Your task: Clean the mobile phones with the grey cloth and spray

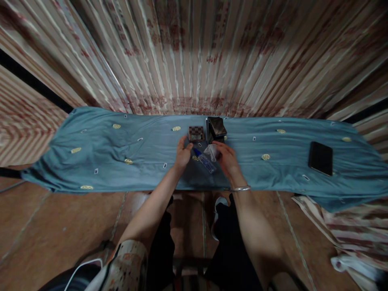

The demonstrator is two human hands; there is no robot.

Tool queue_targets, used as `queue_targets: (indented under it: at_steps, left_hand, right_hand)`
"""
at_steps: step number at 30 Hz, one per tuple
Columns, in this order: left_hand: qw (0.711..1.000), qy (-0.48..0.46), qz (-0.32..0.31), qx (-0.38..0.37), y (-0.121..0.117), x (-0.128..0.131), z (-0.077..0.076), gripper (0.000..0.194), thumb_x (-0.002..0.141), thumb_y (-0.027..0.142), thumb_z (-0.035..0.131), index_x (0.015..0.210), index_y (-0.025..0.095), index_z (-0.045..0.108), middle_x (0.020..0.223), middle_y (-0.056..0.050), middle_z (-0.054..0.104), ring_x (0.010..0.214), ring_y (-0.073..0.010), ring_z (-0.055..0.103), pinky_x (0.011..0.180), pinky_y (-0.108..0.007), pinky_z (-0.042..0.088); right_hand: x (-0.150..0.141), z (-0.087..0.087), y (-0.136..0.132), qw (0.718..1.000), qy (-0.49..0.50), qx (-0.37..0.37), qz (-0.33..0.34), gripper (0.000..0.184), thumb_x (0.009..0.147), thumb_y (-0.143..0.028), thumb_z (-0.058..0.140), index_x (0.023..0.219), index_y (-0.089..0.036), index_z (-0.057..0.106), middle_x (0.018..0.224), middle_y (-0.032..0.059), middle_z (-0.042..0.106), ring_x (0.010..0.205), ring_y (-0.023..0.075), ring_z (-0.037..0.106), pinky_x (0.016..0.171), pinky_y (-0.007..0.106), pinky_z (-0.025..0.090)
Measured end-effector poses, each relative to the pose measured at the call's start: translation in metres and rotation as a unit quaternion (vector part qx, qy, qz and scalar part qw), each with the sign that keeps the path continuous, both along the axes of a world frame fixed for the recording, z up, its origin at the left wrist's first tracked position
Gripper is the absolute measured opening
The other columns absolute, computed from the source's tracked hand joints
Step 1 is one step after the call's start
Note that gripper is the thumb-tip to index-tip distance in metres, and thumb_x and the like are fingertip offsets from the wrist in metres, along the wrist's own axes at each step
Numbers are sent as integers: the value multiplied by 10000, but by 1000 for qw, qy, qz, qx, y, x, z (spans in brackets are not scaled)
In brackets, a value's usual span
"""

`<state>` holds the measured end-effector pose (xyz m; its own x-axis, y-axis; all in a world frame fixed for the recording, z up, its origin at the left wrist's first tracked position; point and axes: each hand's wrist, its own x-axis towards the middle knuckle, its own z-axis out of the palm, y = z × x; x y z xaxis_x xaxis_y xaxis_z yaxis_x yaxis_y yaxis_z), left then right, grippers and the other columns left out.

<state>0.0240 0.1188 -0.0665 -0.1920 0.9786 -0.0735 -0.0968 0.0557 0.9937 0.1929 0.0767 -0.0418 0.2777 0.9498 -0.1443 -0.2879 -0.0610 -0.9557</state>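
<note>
My left hand (182, 155) is low over the blue cloth, thumb and fingers apart and nothing between them. Just beyond its fingertips lies a small brown checkered case (196, 133). In my right hand (226, 158) is a crumpled white cloth (211, 152), pinched at the fingers. Between the hands rests a slim clear plastic bottle (207, 163) with a blue top, tilted diagonally. Behind my right hand sits a dark patterned wallet (217, 127) that looks open or stacked; its lower part is partly covered by my fingers.
A teal patterned cloth (145, 161) covers the long narrow table. Toward its right end lies a black flat tablet-like object (320, 158). Striped curtains (194, 60) hang right behind the table. Below is a tiled floor (260, 226).
</note>
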Motion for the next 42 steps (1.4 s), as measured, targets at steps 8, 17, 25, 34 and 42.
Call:
queue_targets:
  at_steps: [8, 17, 25, 34, 42]
  left_hand:
    - [995, -70, -25, -62, -72, 7, 18, 543, 819, 170, 693, 1356, 217, 628, 1536, -86, 588, 1471, -248, 497, 1227, -395, 374]
    - [991, -110, -50, -65, -98, -14, 10, 655, 775, 209, 729, 1409, 219, 565, 1610, -126, 499, 1448, -277, 526, 1233, -443, 371]
    - [985, -143, -93, 10, -91, -19, 7, 586, 737, 262, 739, 1312, 228, 626, 1468, -100, 640, 1379, -269, 583, 1233, -449, 370]
    - [988, -137, -63, -41, -89, -20, 1, 649, 728, 211, 699, 1368, 224, 593, 1511, -99, 605, 1451, -280, 514, 1248, -448, 348]
    - [993, -65, -30, -91, -88, -21, 15, 745, 785, 173, 670, 1504, 253, 492, 1621, -51, 499, 1558, -228, 371, 1302, -403, 248]
  right_hand:
    - [3, -8, 2, 999, -52, 7, 15, 395, 614, -354, 742, 975, -195, 756, 747, -26, 721, 667, 145, 620, 632, 273, 501]
    - [-32, -11, -6, 951, -285, 66, 97, 359, 803, -315, 729, 1153, -233, 731, 1083, 45, 806, 1021, 235, 750, 984, 418, 572]
    - [-71, 0, -12, 884, -435, 69, 157, 367, 915, -247, 661, 1281, -233, 675, 1241, 87, 775, 1128, 265, 742, 1010, 414, 571]
    - [-68, 3, -20, 856, -473, 84, 189, 402, 985, -243, 565, 1381, -202, 624, 1376, 131, 709, 1270, 274, 685, 1102, 444, 528]
    - [-53, 13, -46, 824, -514, 177, 160, 500, 977, -225, 482, 1471, -202, 561, 1432, 139, 663, 1364, 281, 601, 1180, 502, 468]
